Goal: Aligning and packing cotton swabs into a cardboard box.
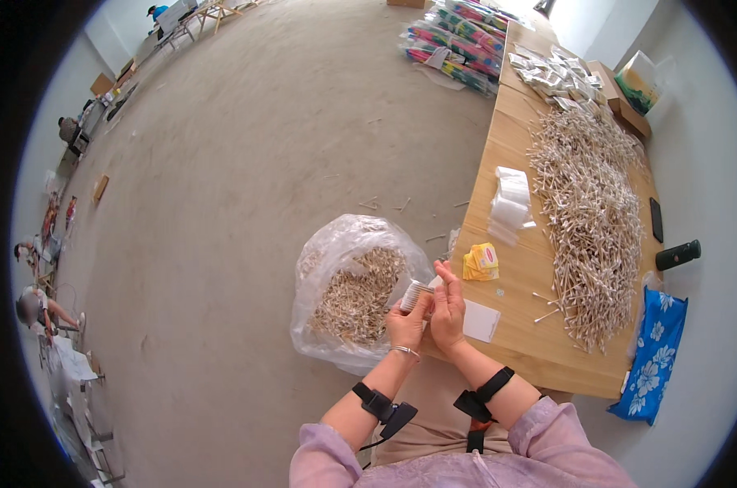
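Head view shows a compact, white-tipped cotton swab bundle [413, 296].

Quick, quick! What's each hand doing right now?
Left hand: closed, holding a bundle of cotton swabs.
Right hand: open, fingers mostly straight, close beside the bundle; can't tell if it's touching.

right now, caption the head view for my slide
Left hand holding a cotton swab bundle, right hand beside it, near a plastic bag of swabs.
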`<state>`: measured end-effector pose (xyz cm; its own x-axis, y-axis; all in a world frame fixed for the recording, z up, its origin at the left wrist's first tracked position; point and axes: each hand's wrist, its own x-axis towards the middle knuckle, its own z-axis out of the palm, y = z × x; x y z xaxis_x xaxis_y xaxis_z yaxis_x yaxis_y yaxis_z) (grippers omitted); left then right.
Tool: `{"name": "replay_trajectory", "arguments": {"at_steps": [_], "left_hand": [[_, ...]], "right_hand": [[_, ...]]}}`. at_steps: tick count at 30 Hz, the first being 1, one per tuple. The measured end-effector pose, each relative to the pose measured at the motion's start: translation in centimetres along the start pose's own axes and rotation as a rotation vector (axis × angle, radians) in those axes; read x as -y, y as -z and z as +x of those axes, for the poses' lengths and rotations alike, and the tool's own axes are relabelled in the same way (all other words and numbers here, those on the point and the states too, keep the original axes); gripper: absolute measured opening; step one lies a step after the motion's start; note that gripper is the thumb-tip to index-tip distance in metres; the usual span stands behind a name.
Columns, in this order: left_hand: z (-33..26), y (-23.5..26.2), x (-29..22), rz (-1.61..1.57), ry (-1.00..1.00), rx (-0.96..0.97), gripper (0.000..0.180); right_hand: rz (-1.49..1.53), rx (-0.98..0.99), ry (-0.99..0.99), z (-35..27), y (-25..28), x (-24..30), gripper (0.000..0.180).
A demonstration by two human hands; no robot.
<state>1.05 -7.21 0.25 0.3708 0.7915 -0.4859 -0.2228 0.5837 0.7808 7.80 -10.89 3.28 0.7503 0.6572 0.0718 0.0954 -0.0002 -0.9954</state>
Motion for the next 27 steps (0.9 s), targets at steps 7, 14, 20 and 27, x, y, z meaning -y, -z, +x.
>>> {"name": "replay_trajectory", "arguments": {"at_steps": [7, 14, 20, 27], "left_hand": [[-1.1, -1.5, -1.2, 0.218, 0.051, 0.018, 0.031], [-0.6, 1.3, -1.2, -0.026, 0.115, 0.101, 0.028], [-0.7, 1.9, 1.3, 0.14, 0.043, 0.005, 0.021], [1.0, 3.0, -2.7, 0.319, 0.014, 0.248, 0.025]], "right_hand": [[-0.143, 0.03, 0.039, 0.4, 0.3, -0.3, 0.029], [-0.256, 0.039, 0.039, 0.6, 0.4, -0.8, 0.023], [-0.299, -0.003, 0.076, 0.5, -0.6, -0.3, 0.021], [-0.338, -0.042, 0.095, 0.7, -0.3, -1.1, 0.02]]}}
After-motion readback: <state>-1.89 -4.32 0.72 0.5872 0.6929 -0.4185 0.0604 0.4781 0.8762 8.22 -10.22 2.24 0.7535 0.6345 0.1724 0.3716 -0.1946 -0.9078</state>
